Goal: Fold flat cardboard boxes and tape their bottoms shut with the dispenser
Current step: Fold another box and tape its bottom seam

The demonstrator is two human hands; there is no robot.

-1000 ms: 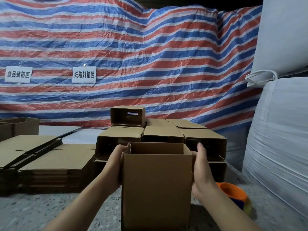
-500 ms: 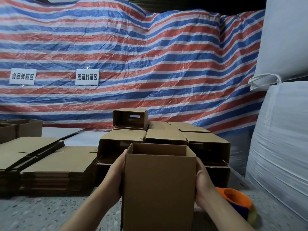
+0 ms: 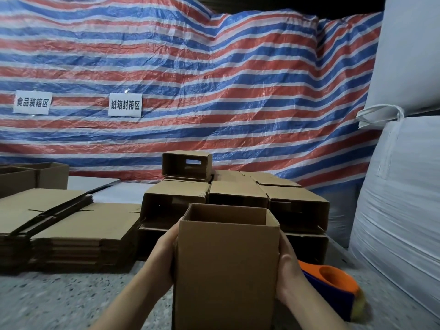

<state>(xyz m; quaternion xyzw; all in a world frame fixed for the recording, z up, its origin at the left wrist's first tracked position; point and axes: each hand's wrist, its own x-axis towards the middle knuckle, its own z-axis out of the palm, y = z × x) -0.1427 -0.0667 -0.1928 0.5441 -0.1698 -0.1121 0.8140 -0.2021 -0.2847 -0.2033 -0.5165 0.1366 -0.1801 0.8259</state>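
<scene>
An upright brown cardboard box (image 3: 226,270) stands in front of me with its top open. My left hand (image 3: 164,253) presses against its left side and my right hand (image 3: 289,265) against its right side; the fingers are hidden behind the box walls. The orange and blue tape dispenser (image 3: 333,289) lies on the speckled surface just right of my right wrist. Behind the box sits a pile of folded boxes (image 3: 238,198), some lying on their sides.
Stacks of flat cardboard blanks (image 3: 71,225) lie at the left, with more open boxes (image 3: 33,177) behind them. A striped tarpaulin (image 3: 190,91) with two paper signs hangs at the back. Large white sacks (image 3: 400,198) rise at the right.
Both hands have slid lower down the sides of the box, and my right fingertips no longer show above its rim. The box stays upright between them.
</scene>
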